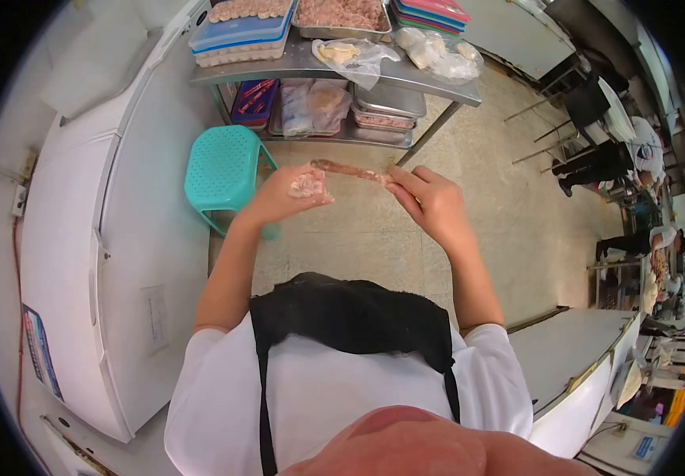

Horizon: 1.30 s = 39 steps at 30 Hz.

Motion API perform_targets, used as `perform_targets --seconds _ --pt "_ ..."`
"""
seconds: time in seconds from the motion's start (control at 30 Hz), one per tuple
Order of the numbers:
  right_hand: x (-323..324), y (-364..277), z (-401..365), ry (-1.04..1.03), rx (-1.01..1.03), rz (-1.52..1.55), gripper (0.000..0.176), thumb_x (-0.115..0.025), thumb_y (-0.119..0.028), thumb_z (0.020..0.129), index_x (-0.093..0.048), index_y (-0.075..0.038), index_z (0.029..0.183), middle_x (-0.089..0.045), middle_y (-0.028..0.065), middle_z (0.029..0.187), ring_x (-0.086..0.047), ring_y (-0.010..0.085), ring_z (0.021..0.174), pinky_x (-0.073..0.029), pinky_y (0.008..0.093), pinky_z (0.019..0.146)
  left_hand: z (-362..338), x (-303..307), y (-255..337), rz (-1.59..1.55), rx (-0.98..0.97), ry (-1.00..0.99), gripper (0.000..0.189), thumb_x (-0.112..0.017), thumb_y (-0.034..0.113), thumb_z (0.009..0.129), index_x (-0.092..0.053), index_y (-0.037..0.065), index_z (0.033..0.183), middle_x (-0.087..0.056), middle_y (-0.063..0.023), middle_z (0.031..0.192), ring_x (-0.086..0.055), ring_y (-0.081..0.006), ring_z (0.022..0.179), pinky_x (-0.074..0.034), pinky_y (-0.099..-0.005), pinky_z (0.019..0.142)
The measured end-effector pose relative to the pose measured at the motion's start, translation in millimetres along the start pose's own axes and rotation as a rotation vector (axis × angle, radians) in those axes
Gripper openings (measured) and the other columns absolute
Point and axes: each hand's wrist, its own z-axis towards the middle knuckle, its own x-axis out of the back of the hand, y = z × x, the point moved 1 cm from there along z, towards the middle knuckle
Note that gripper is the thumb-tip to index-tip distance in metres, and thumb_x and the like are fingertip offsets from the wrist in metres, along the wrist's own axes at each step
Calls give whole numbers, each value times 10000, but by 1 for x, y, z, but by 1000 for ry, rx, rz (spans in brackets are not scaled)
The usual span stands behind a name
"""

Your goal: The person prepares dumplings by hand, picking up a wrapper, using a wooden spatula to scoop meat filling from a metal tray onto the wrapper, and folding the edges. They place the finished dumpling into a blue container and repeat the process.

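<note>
Pink ground meat [308, 186] sits in my left hand [276, 198], which is curled around it above the floor. Between the thumb and fingers of my right hand [436, 202] is one end of a brown wooden stick [350, 169], smeared with bits of meat near my fingers. The stick reaches leftward, and its rounded far end lies at the top of my left hand, over the meat. Whether a wrapper lies under the meat is hidden.
A steel table [303, 70] ahead bears a tray of ground meat [342, 14], stacked blue-lidded trays [239, 44], coloured trays [433, 12] and plastic bags [441, 57]. A green stool [222, 166] stands front left, by a white freezer [148, 230]. People [645, 151] are at right.
</note>
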Motion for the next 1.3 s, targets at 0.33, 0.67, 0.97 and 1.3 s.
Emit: perform_targets --seconds 0.33,0.67,0.97,1.3 --pt "-9 -117 -34 -27 -9 -27 202 -661 -236 856 -681 -131 1028 -580 78 723 -589 274 613 -463 368 546 -123 13 16 102 -164 105 356 -798 222 734 -547 31 899 -560 -29 796 -506 -109 757 -439 -275 682" --pt "-17 -193 -69 -18 -150 115 203 -651 -190 876 -673 -68 1036 -622 101 801 -597 236 640 -476 324 588 -210 10 -16 12 -140 177 653 -803 190 754 -433 48 1273 -549 -75 1050 -573 -115 923 -497 -276 805" --pt "6 -163 -93 -48 -219 442 238 -612 -188 915 -657 -22 1081 -629 106 814 -589 197 735 -453 311 661 -223 -9 16 2 -202 90 537 -797 161 746 -550 74 1215 -609 -24 933 -608 -121 872 -495 -288 805" --pt "6 -187 -116 -54 -84 -1 182 -648 -244 871 -681 -127 1007 -575 76 720 -592 258 629 -462 360 546 -190 -56 4 -212 -100 87 480 -811 202 733 -565 -4 1091 -620 -44 942 -569 -117 853 -481 -279 786"
